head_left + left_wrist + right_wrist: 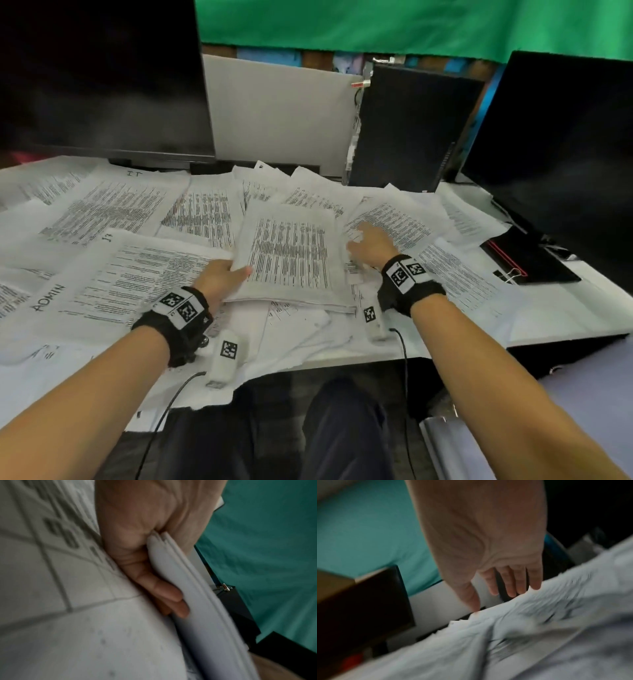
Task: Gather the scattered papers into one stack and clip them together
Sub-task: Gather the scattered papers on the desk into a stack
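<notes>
The left hand (219, 277) grasps a stack (291, 260) of printed sheets at its near left corner, thumb on top and fingers (164, 593) curled underneath, so that edge lifts off the desk (565, 308). The stack sits mid-desk, resting on other loose papers (120, 212) and tilted up toward the hand. The right hand (370, 245) reaches forward just right of the stack, released, its fingers (510, 582) straight and spread, tips touching a rumpled sheet (394, 219). Both forearms stretch out over the near edge, each with a black wrist strap carrying square markers. I count one gathered stack; the loose sheets overlap too much to count, but they cover the desk from the left edge to the right. One binder clip (510, 274) lies near the right edge, by a black notebook (527, 257) with a red band. Two dark monitors stand at the back corners, the left monitor (102, 75) and the right monitor (561, 144), with a black tower (411, 126) between them and green cloth (411, 24) behind. Sheets lap against the monitor bases, and the wrist view of the right hand is blurred.
</notes>
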Action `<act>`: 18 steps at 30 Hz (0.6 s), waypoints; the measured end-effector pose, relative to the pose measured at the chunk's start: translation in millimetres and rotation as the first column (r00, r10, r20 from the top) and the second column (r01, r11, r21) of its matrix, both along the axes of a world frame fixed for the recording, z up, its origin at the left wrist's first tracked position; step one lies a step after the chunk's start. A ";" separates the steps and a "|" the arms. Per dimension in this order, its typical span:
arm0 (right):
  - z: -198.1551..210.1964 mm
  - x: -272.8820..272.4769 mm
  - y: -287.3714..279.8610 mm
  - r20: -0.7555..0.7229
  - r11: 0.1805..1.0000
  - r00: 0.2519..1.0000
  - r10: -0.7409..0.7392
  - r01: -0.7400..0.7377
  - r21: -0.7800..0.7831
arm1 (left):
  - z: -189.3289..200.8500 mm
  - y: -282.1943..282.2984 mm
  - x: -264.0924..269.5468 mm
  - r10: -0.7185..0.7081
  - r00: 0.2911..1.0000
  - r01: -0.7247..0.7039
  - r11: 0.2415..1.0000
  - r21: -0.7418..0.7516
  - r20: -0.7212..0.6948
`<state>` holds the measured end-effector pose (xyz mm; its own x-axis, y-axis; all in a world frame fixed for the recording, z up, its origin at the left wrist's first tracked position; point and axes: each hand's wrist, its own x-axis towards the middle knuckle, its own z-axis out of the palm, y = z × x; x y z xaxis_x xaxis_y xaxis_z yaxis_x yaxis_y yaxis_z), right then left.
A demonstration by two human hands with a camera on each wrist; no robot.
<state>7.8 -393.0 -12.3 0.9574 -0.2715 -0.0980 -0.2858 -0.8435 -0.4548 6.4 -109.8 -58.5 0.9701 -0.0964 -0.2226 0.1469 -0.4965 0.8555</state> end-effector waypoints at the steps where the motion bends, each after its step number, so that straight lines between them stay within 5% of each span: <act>1: -3.1 5.5 -10.0 -0.075 0.992 0.997 0.012 -0.021 -0.127 | -5.5 2.6 0.6 -0.012 1.000 0.012 1.000 0.000 -0.002; 4: -12.7 14.1 -26.2 -0.329 0.942 0.944 0.031 -0.138 -0.306 | -7.3 2.2 0.1 -0.016 0.998 0.007 0.989 -0.145 -0.061; 7: -26.6 19.3 -27.4 -0.322 0.952 0.942 0.090 -0.176 -0.251 | -5.2 0.5 -2.3 -0.046 0.996 0.029 0.976 -0.216 -0.074; 11: -18.2 22.5 -31.7 -0.131 0.952 0.991 0.005 -0.045 -0.303 | -7.2 3.3 -1.7 -0.055 0.996 0.035 0.965 -0.262 -0.072; 15: 17.8 19.3 -38.3 0.163 0.967 0.953 -0.254 0.256 0.006 | -9.6 5.1 -1.5 -0.046 0.998 0.033 0.963 -0.267 -0.043; 18: 39.3 -1.8 -4.4 0.346 0.992 0.934 -0.093 0.058 0.110 | -9.9 3.9 -2.2 0.015 0.999 -0.021 0.976 -0.216 -0.033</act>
